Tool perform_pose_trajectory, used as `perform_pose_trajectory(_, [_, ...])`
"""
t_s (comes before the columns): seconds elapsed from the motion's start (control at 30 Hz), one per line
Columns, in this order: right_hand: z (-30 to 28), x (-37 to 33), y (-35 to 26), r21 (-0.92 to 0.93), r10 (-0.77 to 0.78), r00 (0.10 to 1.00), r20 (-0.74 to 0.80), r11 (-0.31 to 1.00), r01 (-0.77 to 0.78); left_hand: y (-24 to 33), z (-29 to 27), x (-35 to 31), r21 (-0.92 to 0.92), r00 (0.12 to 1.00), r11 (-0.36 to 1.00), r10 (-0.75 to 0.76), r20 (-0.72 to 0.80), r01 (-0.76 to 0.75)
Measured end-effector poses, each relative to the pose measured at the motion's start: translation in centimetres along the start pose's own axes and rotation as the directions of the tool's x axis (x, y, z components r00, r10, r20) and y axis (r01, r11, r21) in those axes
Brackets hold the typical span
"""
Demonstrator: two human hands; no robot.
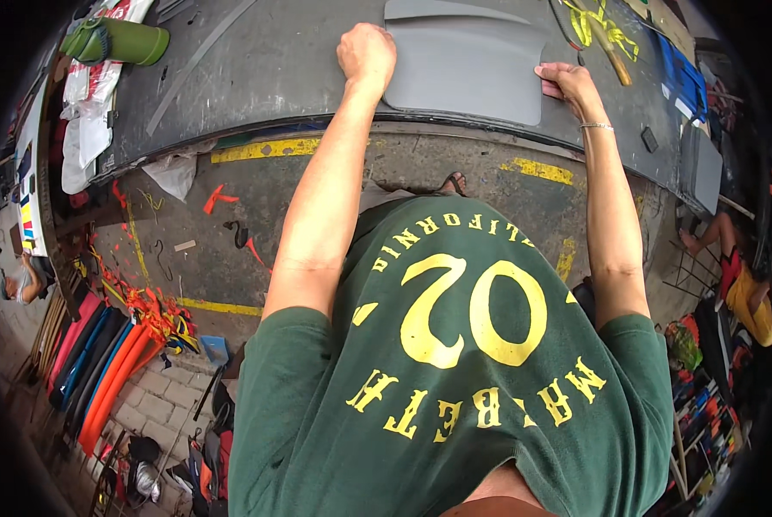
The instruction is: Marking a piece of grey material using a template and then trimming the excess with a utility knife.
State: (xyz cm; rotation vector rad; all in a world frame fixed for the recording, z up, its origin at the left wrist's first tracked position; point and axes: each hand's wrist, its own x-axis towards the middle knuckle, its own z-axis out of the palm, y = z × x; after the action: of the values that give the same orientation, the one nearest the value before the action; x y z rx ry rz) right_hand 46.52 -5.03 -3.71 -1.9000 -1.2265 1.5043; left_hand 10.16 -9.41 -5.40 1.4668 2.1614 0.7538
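A smooth grey sheet (463, 77) with rounded corners lies on the dark worktable (257, 77). Along its far side a curved strip (463, 12) of the same grey overlaps it. At the sheet's left edge my left hand (368, 59) is closed in a fist, its fingers curled out of sight around the edge. My right hand (568, 86) pinches the right edge between thumb and fingers.
On the table's left lie a green bottle (123, 40), white plastic bags (84, 121) and a thin grey strip (192, 73). To the right are a wooden-handled tool (614, 60), yellow ribbon (597, 24) and a small black block (649, 139). Fabric rolls (114, 379) stand lower left.
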Motion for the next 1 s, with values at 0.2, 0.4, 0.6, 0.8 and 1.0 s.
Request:
perform_pose_trajectory(0.2, [0.1,0.3,1.1,-0.099,-0.104,0.992,-0.077,0.990,0.097,-1.1,0.3,1.8,0.098,1.000,0.995,0.021,0.013,-0.023])
perform_pose_trajectory(0.4, [4.3,-1.9,0.8,-0.421,-0.297,0.908,-0.294,0.894,0.156,-4.5,-0.5,3.3,0.072,0.990,0.996,-0.059,0.130,0.050])
perform_pose_trajectory(0.6, [4.8,-2.6,0.6,-0.263,-0.196,0.895,-0.401,0.960,0.092,-2.7,-1.7,3.5,-0.370,0.917,0.870,-0.195,0.349,0.326])
perform_pose_trajectory(0.8, [6.7,-2.3,-1.2,-0.231,-0.239,0.886,-0.396,0.960,0.156,-3.7,-4.2,4.9,-0.335,0.885,0.855,-0.256,0.389,0.395])
perform_pose_trajectory(1.0, [9.2,-2.0,-2.7,-0.202,-0.182,0.906,-0.381,0.973,0.111,-5.3,-6.0,6.9,-0.295,0.845,0.828,-0.340,0.414,0.477])
